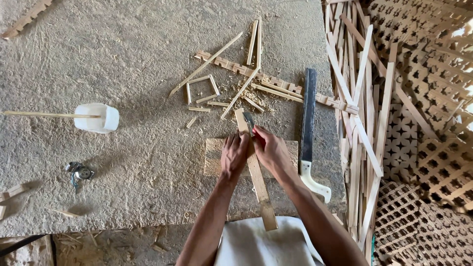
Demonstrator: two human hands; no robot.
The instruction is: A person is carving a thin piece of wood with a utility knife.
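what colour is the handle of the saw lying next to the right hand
White, or off-white; the saw has a dark blade. The handle shows clearly in the head view, beside the right hand.

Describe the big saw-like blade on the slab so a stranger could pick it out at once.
Start at the grey slab and go to its right edge, beside the pile of wooden strips. Just right of the right hand lies the saw, pointing away from the person. It alone has a long dark blade and a curved white handle; everything near it is pale wood.

pale matt wood slat (257,172), dull metal blade (249,119), rough sawdust-coated table (123,59), glossy white plastic saw handle (311,180).
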